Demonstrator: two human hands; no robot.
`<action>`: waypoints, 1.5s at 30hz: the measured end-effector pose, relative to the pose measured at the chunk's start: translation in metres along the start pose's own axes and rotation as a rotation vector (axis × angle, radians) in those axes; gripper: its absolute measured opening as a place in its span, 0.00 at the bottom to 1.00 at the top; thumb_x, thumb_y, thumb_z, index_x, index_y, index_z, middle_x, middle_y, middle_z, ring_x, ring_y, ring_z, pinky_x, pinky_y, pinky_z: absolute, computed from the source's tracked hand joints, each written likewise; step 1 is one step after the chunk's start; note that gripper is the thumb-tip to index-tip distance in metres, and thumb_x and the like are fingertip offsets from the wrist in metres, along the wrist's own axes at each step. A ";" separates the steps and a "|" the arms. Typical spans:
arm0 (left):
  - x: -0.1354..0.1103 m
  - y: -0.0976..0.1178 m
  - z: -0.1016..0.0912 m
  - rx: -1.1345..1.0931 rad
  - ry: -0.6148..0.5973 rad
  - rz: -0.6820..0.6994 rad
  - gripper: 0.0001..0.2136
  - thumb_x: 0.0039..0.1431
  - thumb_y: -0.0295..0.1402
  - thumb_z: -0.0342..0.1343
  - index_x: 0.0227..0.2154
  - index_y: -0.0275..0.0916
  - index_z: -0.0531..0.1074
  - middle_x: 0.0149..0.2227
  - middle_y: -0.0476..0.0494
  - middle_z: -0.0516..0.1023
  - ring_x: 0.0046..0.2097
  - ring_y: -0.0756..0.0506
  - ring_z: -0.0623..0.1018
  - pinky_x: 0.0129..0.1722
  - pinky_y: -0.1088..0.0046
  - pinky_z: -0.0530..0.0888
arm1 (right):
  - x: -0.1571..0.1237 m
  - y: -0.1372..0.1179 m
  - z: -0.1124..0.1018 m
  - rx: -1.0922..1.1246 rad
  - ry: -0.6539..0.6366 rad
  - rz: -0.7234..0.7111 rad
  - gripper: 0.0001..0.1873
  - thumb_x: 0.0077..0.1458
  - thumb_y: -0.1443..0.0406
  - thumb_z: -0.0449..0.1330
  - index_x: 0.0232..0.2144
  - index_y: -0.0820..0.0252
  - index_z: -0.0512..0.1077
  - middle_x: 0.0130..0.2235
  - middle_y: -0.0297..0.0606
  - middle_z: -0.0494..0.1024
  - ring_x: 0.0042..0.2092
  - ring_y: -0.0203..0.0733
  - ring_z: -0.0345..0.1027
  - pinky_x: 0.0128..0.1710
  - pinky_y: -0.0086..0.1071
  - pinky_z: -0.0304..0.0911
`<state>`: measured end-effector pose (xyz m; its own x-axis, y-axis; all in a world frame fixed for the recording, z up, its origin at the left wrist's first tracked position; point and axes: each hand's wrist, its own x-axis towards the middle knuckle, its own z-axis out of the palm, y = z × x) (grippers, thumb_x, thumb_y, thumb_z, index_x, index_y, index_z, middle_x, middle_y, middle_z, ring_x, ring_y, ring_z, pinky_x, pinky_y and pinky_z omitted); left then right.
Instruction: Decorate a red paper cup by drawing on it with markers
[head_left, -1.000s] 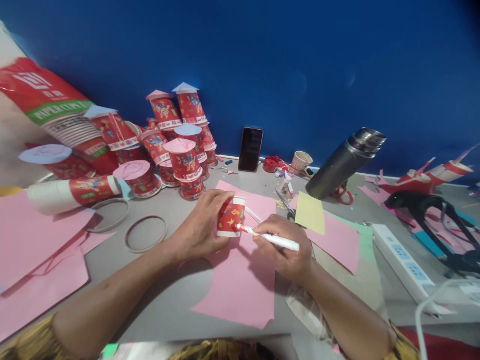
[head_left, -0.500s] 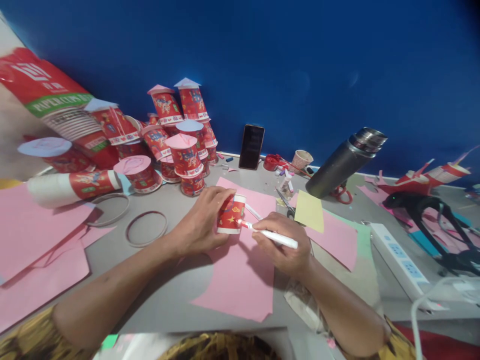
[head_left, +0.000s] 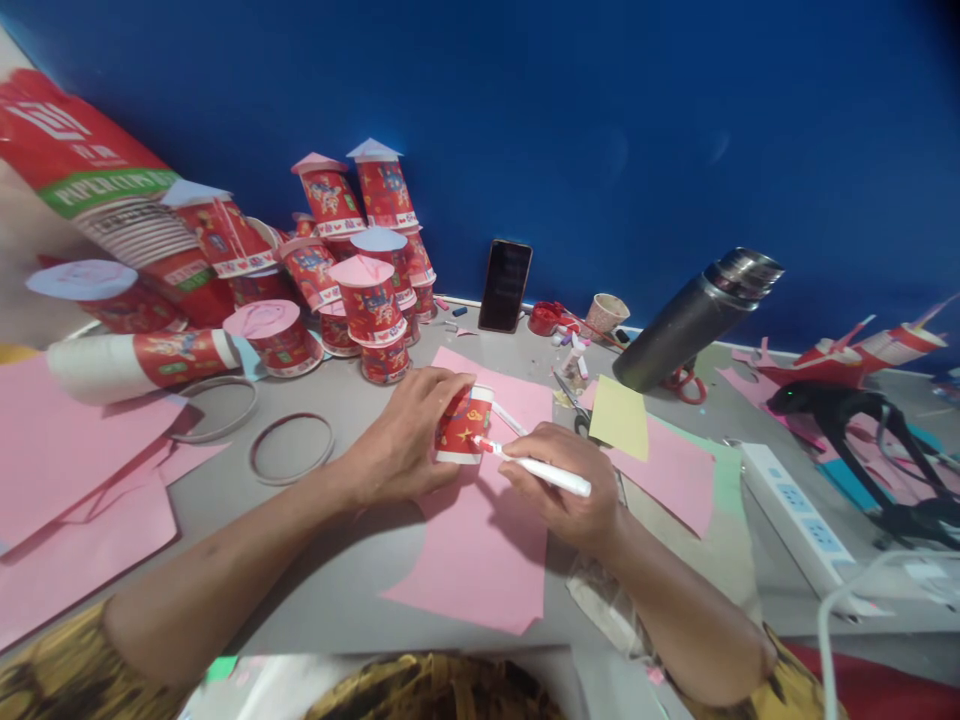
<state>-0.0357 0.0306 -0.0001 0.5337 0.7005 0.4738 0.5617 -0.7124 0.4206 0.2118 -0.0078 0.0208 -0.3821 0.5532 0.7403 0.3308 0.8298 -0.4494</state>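
My left hand (head_left: 409, 430) is wrapped round a red paper cup (head_left: 459, 425) with a white band and yellow printed star, holding it over a pink sheet (head_left: 487, 570). In my right hand (head_left: 566, 475) is a white marker (head_left: 551, 474) with a red tip end, gripped like a pen. Its tip meets or nearly meets the cup's side beside the star; exact contact is too small to tell. A white marker cap or second pen (head_left: 509, 418) lies on the pink sheet behind the cup.
Stacked red cups with paper tops (head_left: 367, 300) stand at the back left. A phone (head_left: 505, 285) leans on the blue wall. Scissors (head_left: 576, 405), a yellow paper (head_left: 619, 415), a dark flask (head_left: 694, 320) and a power strip (head_left: 799, 525) lie to the right; two rings (head_left: 291, 448) lie left.
The marker tip has shifted slightly left along the cup's side, toward the star. My left hand keeps hold of the cup, and the view has tilted a little.
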 end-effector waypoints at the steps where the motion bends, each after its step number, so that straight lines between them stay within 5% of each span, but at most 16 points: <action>1: 0.000 0.000 0.000 0.007 0.006 0.008 0.40 0.53 0.29 0.63 0.70 0.42 0.58 0.61 0.32 0.70 0.62 0.30 0.72 0.62 0.44 0.73 | 0.000 0.000 0.000 0.001 -0.001 -0.001 0.06 0.68 0.70 0.64 0.44 0.54 0.78 0.34 0.37 0.86 0.32 0.40 0.78 0.35 0.34 0.73; 45: 0.003 0.007 -0.004 0.035 0.000 0.048 0.36 0.53 0.30 0.63 0.66 0.38 0.60 0.59 0.31 0.72 0.59 0.31 0.74 0.59 0.48 0.75 | 0.000 -0.001 0.001 -0.039 0.009 -0.022 0.03 0.70 0.70 0.64 0.43 0.57 0.77 0.33 0.38 0.85 0.32 0.39 0.78 0.35 0.33 0.73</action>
<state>-0.0322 0.0274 0.0074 0.5606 0.6654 0.4929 0.5571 -0.7435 0.3699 0.2107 -0.0084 0.0201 -0.3818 0.5343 0.7542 0.3556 0.8381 -0.4137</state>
